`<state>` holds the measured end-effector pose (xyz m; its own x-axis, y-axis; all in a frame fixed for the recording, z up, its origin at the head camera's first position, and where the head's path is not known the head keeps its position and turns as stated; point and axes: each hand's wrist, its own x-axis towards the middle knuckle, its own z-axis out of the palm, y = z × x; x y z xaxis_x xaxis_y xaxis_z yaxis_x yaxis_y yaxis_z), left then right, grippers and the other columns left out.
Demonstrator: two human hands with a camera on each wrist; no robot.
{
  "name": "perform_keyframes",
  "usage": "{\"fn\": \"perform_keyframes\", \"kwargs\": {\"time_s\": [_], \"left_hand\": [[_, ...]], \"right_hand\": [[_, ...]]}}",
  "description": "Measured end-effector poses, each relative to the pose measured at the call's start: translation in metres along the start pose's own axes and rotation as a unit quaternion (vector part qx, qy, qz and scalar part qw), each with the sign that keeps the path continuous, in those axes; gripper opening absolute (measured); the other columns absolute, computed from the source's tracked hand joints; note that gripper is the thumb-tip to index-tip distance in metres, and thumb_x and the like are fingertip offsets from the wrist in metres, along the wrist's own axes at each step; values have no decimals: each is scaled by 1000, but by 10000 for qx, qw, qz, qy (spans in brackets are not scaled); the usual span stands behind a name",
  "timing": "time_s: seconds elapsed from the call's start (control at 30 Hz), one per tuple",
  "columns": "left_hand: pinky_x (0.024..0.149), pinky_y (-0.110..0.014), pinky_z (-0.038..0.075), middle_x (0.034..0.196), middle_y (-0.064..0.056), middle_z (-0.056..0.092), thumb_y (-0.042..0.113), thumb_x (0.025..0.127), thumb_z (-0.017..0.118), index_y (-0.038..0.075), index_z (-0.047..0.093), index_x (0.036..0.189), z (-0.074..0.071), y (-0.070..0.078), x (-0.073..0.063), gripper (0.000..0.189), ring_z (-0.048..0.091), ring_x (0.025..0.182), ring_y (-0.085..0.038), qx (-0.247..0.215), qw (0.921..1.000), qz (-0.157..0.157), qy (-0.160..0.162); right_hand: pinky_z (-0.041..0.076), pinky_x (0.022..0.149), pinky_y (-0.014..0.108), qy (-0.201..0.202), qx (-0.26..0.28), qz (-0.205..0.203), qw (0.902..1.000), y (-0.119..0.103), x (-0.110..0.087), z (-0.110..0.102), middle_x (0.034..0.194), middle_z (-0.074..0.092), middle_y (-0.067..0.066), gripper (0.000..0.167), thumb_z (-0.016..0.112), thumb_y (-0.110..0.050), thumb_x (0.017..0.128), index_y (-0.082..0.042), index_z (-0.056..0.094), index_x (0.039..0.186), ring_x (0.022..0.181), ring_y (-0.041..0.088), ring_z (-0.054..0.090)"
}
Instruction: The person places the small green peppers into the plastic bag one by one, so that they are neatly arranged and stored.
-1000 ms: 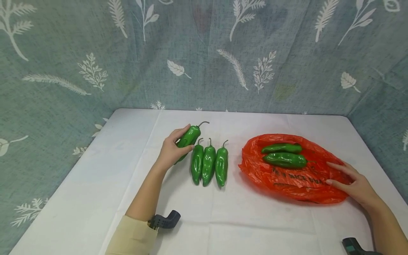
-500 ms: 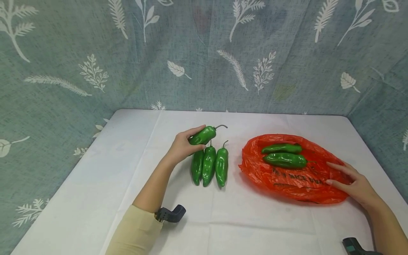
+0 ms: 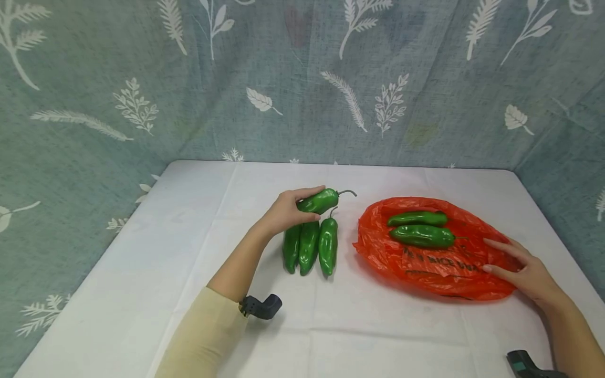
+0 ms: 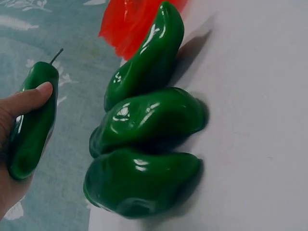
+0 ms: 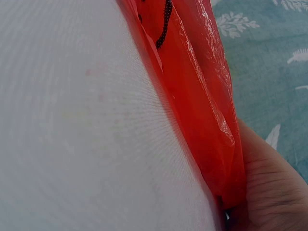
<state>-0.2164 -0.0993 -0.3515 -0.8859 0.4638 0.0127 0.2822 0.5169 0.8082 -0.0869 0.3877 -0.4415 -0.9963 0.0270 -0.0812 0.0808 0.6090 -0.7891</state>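
My left hand (image 3: 287,211) grips a green chili pepper (image 3: 322,201) with a curved stem, held above the table. In the left wrist view the thumb (image 4: 44,89) lies along this pepper (image 4: 33,130). Below the hand, three more green peppers (image 3: 327,247) lie side by side on the white cloth, two of them partly hidden by hand and held pepper. My right hand (image 3: 529,273) rests at the right end of a red plastic bag (image 3: 444,281), thumb and forefinger extended over it. Two green peppers (image 3: 423,236) lie on the bag.
A white cloth (image 3: 378,336) covers the table. Behind and beside it hangs a grey-green fabric (image 3: 302,115) with white leaf prints. Dark wrist devices (image 3: 262,307) are on both arms.
My left hand has carried the gripped pepper rightward, from left of the three peppers to above them, its stem tilting toward the right. The right hand and the bag have stayed put.
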Motion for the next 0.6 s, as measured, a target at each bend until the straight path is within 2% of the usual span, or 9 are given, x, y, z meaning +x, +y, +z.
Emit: {"fn": "perform_keyframes", "kwargs": {"time_s": [0.2, 0.37, 0.6], "left_hand": [[94, -38, 47, 139, 0, 51, 18, 79, 76, 29, 52, 137, 5, 3, 14, 64, 54, 112, -19, -142, 9994, 12, -307], [95, -36, 47, 137, 0, 53, 15, 79, 76, 27, 53, 136, 15, 5, 24, 63, 54, 112, -18, -192, 9987, 91, -467], [90, -32, 49, 135, -1, 55, 14, 79, 75, 26, 53, 136, 30, 12, 34, 62, 55, 107, -16, -165, 9976, 178, -652]], "right_hand": [[18, 93, 78, -8, -77, 50, 10000, -1, 1, 1, 153, 0, 30, 68, 65, -27, 89, -14, 33, 148, 136, 55, -2], [17, 93, 78, -29, -87, 81, 9999, -2, 2, 0, 153, -1, 31, 68, 65, -28, 89, -14, 32, 148, 136, 56, -2], [17, 92, 78, -64, -77, 121, 9999, 0, 1, -1, 154, -2, 30, 69, 65, -30, 89, -16, 31, 148, 136, 56, -5]]}}
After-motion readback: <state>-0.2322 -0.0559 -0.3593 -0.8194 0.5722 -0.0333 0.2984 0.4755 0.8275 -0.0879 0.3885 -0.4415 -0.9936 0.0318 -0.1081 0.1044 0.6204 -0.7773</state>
